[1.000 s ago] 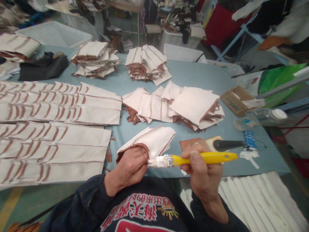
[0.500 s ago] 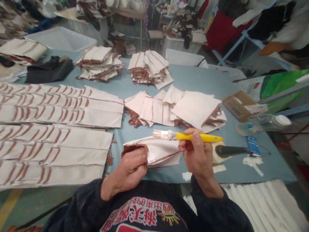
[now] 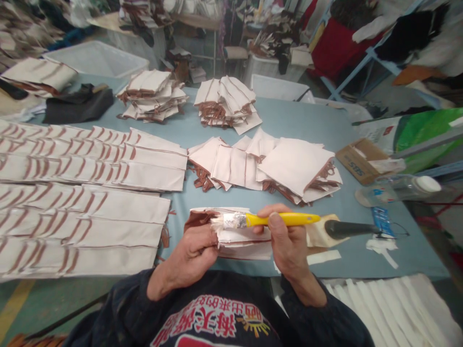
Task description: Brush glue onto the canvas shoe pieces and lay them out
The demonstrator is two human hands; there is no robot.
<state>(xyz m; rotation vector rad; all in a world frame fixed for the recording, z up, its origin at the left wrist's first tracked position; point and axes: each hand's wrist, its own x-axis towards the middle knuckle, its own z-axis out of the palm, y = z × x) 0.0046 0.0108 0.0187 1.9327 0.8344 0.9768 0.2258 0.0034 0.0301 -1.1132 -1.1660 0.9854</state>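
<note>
In my right hand (image 3: pixel 287 238) is a yellow-handled paintbrush (image 3: pixel 282 220), held level with its pale, coated bristles pointing left. Those bristles reach the near-left edge of a folded piece of white and brown leather (image 3: pixel 246 236), close to my left fingertips. My left hand (image 3: pixel 197 250) is closed on that piece's left end, where brown lining shows; its fingertips are partly hidden in the fold. To the right of my right hand, a dark-handled tool (image 3: pixel 350 229) lies over a cream-coloured pad.
Overlapping rows of white pieces with brown edges (image 3: pixel 83 231) cover the table's left. Loose piles (image 3: pixel 296 164) lie beyond my hands, with stacks (image 3: pixel 226 101) farther back. At right are a cardboard box (image 3: pixel 361 159), a clear bottle (image 3: pixel 398 189) and paper strips (image 3: pixel 323 257).
My right hand has brought the paintbrush left and down, so its bristles now reach the piece's edge by my left hand. My left hand keeps its hold, nearly still.
</note>
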